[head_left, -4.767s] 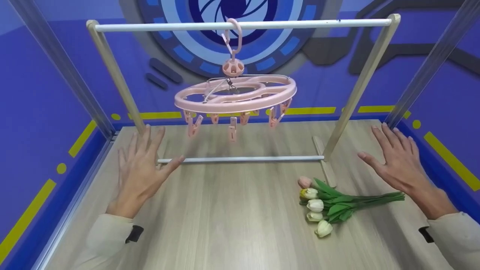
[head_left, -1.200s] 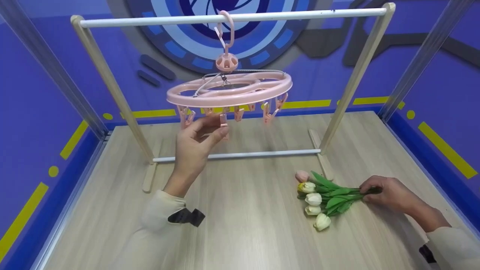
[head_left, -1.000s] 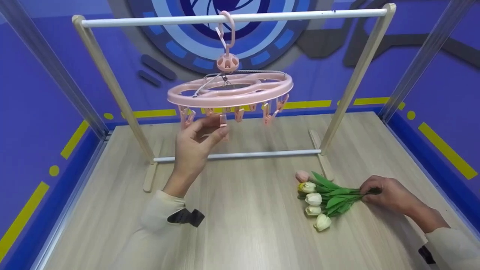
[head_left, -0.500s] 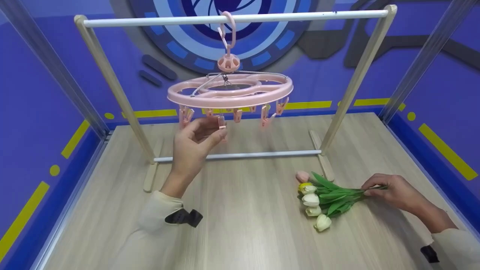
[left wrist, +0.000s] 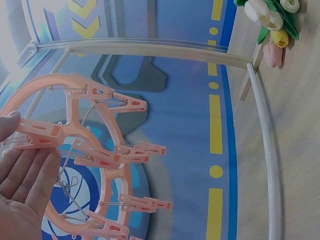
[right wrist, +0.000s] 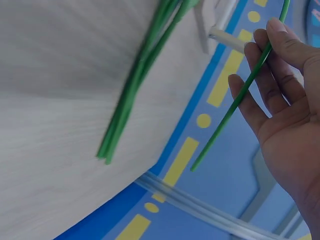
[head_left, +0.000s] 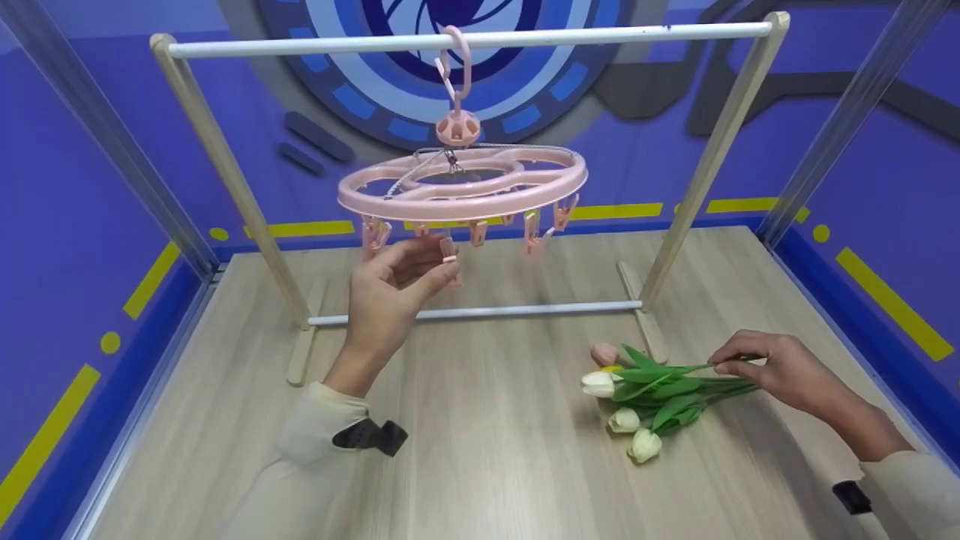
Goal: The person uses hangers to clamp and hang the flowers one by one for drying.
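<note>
Currently, right hand (head_left: 787,367): one stem (right wrist: 220,128), pinched, front-right of the rack (head_left: 718,154). Left hand (head_left: 381,291): one pink clip (head_left: 448,250), pinched, beneath its top bar (head_left: 585,37). Step, apparently: parting one white tulip (head_left: 599,385); next move likely calls for lifting it clipward. Tulips (head_left: 679,387): five visible (three white, one yellow, one pink), before the rack, unheld ones on surface (head_left: 480,450). Clips (head_left: 478,232): at least seven. Hanger (head_left: 465,206): one, on rack.

No lettering, number or brand can be read. Only graphic signs show, printed on the blue-and-purple wall panels (head_left: 637,165): two stacked yellow chevrons (left wrist: 86,32), points downward as the left wrist view shows them; a broken line of yellow dashes and dots (head_left: 300,227) along the lower edge; and a round blue emblem with shutter-like blades (head_left: 495,64).
</note>
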A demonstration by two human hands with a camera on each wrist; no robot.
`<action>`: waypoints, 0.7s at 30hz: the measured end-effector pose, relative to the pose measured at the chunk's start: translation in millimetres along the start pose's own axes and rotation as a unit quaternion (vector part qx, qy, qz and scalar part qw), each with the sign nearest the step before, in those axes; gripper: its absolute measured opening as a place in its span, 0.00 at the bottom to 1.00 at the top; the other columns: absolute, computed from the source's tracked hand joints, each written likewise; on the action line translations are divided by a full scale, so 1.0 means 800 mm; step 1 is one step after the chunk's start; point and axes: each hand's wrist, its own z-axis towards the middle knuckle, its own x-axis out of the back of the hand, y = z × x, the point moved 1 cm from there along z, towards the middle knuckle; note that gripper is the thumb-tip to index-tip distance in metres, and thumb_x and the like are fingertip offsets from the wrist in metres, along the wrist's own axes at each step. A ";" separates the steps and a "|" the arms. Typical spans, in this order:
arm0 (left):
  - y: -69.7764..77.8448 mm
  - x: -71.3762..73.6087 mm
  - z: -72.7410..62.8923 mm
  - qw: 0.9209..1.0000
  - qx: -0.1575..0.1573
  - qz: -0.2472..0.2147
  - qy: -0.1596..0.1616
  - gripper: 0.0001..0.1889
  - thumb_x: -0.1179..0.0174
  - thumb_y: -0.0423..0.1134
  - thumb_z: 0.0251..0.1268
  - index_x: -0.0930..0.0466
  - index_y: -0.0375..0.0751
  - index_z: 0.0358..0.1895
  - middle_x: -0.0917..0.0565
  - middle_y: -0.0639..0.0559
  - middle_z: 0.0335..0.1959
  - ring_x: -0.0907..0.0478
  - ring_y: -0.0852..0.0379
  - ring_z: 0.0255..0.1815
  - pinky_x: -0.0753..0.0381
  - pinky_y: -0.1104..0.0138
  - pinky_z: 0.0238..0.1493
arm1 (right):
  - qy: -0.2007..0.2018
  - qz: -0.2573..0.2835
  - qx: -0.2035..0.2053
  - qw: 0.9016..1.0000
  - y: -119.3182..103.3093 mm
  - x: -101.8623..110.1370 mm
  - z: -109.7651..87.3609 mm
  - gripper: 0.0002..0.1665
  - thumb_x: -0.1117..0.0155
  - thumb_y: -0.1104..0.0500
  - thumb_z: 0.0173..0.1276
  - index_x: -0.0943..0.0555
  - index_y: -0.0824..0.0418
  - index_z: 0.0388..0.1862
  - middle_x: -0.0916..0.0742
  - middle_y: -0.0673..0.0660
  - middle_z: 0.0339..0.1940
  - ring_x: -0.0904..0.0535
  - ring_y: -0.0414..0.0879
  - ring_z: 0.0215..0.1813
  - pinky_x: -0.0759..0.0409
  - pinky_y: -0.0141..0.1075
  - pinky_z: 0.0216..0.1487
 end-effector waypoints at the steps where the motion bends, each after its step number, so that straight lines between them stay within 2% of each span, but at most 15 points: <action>1: 0.000 0.000 0.000 1.000 0.002 0.002 0.000 0.17 0.25 0.30 0.66 0.14 0.31 0.56 0.09 0.47 0.50 0.11 0.52 0.50 0.12 0.60 0.55 | 0.004 -0.002 0.010 1.000 -0.003 0.001 0.003 0.19 0.23 0.75 0.61 0.09 0.52 0.41 0.11 0.47 0.37 0.15 0.36 0.39 0.19 0.21 0.38; 7: -0.001 -0.001 0.000 1.000 -0.003 0.013 -0.001 0.15 0.25 0.31 0.66 0.13 0.31 0.54 0.09 0.48 0.49 0.11 0.53 0.49 0.12 0.60 0.54 | 0.021 -0.014 0.050 0.998 -0.022 0.004 0.019 0.24 0.22 0.77 0.57 0.09 0.50 0.41 0.11 0.46 0.36 0.14 0.36 0.38 0.19 0.20 0.40; 15: 0.001 -0.005 -0.002 1.000 -0.012 0.019 0.001 0.12 0.27 0.29 0.67 0.13 0.29 0.51 0.09 0.44 0.47 0.10 0.51 0.49 0.12 0.64 0.51 | 0.029 -0.018 0.089 0.995 -0.055 0.007 0.046 0.24 0.22 0.79 0.56 0.09 0.53 0.42 0.11 0.46 0.38 0.14 0.38 0.39 0.19 0.19 0.43; 21: 0.002 -0.008 -0.005 1.000 -0.006 0.020 0.000 0.12 0.27 0.30 0.68 0.13 0.30 0.51 0.09 0.46 0.47 0.10 0.52 0.49 0.12 0.63 0.51 | 0.041 -0.023 0.114 0.992 -0.080 0.010 0.065 0.24 0.23 0.79 0.57 0.08 0.52 0.43 0.11 0.45 0.40 0.15 0.38 0.41 0.20 0.20 0.43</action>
